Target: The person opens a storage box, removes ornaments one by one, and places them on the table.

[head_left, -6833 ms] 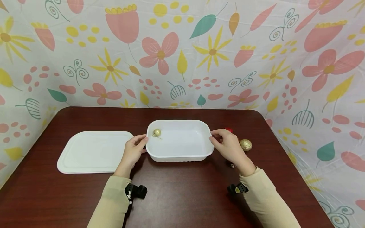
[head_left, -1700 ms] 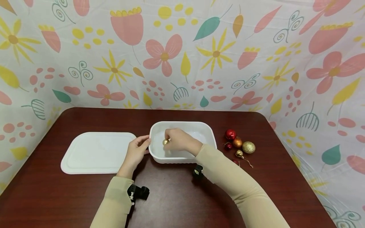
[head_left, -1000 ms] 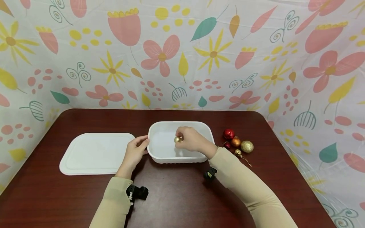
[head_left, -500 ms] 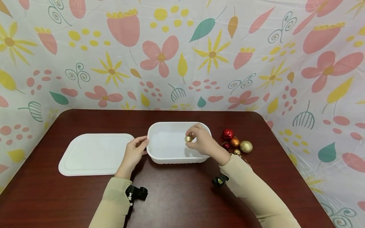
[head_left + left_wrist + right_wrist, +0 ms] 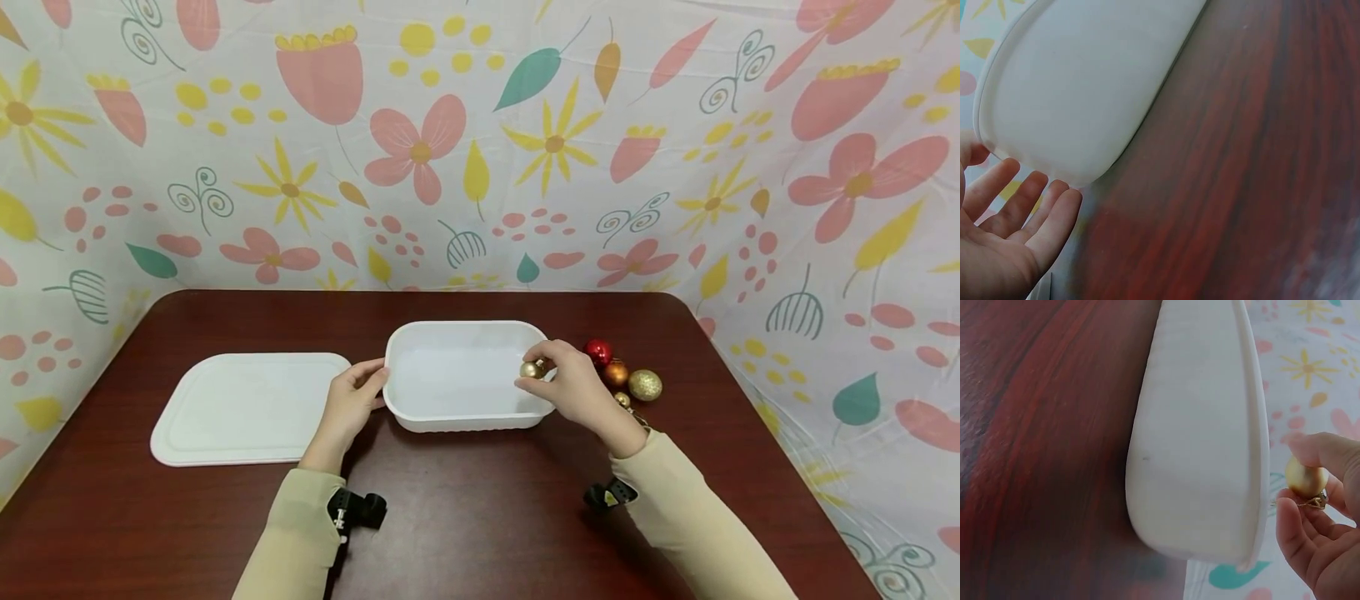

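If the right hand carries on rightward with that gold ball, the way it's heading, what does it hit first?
Most likely the ornament cluster just right of the white tub: the right hand, pinching the small gold ball, is beside the red ball and orange ball. Its height above them is unclear.

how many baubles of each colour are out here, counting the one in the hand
gold baubles: 3, one pinched by the right hand at, a glittery one, a small one
red bauble: 1
orange bauble: 1
total: 5

Tray and lid: smooth matt white plastic. Table: glossy dark wood grain. Small bauble: shiny gold; at 3 o'clock, one bauble rough gold glitter.
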Tool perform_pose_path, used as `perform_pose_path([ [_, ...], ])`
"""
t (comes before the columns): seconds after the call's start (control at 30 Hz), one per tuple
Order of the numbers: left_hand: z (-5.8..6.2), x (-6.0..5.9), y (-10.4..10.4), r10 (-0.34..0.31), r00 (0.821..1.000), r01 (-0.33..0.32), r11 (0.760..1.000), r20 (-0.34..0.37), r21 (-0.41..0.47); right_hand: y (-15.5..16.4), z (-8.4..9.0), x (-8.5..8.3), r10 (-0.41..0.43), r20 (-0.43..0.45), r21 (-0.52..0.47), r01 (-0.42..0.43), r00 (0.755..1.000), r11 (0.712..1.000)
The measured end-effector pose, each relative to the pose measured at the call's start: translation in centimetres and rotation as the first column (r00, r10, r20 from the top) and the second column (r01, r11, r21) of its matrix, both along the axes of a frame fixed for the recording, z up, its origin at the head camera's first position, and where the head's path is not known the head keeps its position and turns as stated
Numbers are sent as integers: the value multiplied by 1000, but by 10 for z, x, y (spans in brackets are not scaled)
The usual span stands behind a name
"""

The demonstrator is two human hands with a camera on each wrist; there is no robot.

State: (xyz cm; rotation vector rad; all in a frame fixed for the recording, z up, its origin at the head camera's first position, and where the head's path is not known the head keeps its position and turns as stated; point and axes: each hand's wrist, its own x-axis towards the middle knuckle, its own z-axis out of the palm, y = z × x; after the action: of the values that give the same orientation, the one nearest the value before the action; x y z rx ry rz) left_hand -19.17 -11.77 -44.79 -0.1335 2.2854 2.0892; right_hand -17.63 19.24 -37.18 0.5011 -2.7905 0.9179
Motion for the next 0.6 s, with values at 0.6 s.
perform_pose_path([
  [0.6, 2, 0, 0, 0, 1000, 0, 1000, 9, 9, 38, -8, 14, -84, -99, -52, 79, 992, 995],
])
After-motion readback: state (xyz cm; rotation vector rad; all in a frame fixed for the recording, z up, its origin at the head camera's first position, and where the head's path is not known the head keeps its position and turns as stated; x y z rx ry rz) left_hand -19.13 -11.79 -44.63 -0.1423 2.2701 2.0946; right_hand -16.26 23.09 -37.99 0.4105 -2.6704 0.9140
